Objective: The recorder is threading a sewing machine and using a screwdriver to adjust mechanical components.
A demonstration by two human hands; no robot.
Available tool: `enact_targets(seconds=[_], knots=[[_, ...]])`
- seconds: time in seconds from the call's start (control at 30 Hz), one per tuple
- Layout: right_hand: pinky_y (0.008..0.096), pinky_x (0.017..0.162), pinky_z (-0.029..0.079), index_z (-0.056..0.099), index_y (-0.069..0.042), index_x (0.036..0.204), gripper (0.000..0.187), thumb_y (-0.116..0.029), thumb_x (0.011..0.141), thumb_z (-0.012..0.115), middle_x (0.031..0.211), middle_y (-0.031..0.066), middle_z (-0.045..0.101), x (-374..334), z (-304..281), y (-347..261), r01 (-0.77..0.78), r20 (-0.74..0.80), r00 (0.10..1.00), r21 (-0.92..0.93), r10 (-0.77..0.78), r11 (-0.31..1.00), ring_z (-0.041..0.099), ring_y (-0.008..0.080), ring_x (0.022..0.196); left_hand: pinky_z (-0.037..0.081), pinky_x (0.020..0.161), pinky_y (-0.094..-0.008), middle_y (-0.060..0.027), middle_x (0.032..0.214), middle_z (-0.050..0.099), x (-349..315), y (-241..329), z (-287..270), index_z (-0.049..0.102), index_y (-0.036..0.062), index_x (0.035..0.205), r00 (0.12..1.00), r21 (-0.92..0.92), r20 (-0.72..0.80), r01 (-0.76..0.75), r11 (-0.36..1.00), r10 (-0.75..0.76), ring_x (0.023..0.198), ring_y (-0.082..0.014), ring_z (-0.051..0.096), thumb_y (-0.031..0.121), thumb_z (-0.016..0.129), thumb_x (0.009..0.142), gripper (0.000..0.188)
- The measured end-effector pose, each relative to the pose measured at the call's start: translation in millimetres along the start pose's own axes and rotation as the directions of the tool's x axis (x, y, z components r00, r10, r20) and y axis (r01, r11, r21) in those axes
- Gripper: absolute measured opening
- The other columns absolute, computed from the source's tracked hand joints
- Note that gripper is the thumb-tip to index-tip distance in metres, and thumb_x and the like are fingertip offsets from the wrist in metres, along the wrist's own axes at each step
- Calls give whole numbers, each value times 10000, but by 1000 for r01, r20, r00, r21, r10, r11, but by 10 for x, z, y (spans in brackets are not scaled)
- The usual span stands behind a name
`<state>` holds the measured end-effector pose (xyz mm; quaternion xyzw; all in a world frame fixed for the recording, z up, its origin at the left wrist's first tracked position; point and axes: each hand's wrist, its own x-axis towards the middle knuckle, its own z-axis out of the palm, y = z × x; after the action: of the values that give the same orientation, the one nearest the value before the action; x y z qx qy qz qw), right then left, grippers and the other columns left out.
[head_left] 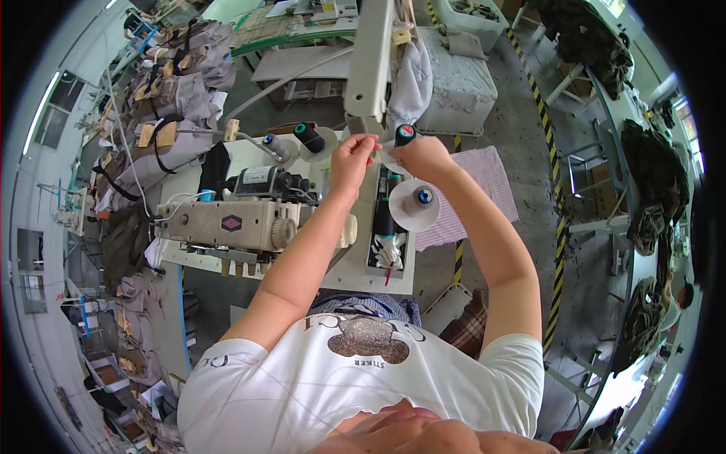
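At the back of the sewing table my left hand (354, 160) is raised, thumb and fingertips pinched together. Whatever lies between them is too fine to make out. My right hand (425, 159) is closed on the side of a dark thread cone (405, 134) with a red top. Just below it, a grey thread cone (420, 200) with a blue top stands on a white round disc. To the left of my hands are a black thread cone (308, 138) with a green tip and a grey thread cone (277, 147). An industrial sewing machine (242, 225) stands left of my forearm.
A grey tray (376, 265) holds dark spools and a white crumpled cloth. A beige metal post (369, 60) rises beyond my hands. Pink striped fabric (484, 181) lies at the right, near yellow-black floor tape (561, 250). Grey garment pieces (178, 91) are piled at the left.
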<state>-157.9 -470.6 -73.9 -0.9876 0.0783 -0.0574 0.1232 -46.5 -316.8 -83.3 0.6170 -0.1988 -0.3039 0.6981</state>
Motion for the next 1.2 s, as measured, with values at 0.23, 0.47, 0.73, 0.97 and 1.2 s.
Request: enact_targets(seconds=[0.23,0.47,0.73,0.97,1.2], knots=[[382,608,512,683,-147,795,84,-139,771,602,761,79,667,229,79,-104,71,232,972,-382,21,922,654,267,696,384,532,-184,-15,910,687,-30,172,-82,652,63,979,999,-14,15,50,999,-50,572,-36,475,189,577,914,161],[374,615,514,696,-142,800,95,-208,773,633,703,71,655,191,-517,-292,-31,-79,996,-7,31,999,644,275,682,361,500,-173,0,930,698,-14,268,-115,642,72,981,976,28,97,194,981,-196,548,-38,466,218,559,921,178],[375,608,507,719,-149,843,137,-251,781,651,708,101,656,243,-689,-389,-46,-204,976,137,74,990,630,299,655,367,501,-164,4,913,702,-78,440,-127,645,87,981,919,14,229,325,946,-320,565,-39,493,237,547,933,185],[387,574,485,712,-102,820,190,-285,782,684,659,143,631,302,-720,-299,-145,-369,901,237,227,961,604,339,615,413,554,-169,-2,846,673,-106,440,-156,650,79,1002,888,-124,323,382,916,-327,593,-34,519,214,567,929,174],[348,551,468,695,-38,865,190,-206,778,701,641,147,616,218,-671,-181,-241,-417,827,342,377,908,551,302,529,451,621,-205,12,766,631,-99,346,-246,684,52,895,896,-58,359,300,952,-261,713,-79,597,186,571,904,176]])
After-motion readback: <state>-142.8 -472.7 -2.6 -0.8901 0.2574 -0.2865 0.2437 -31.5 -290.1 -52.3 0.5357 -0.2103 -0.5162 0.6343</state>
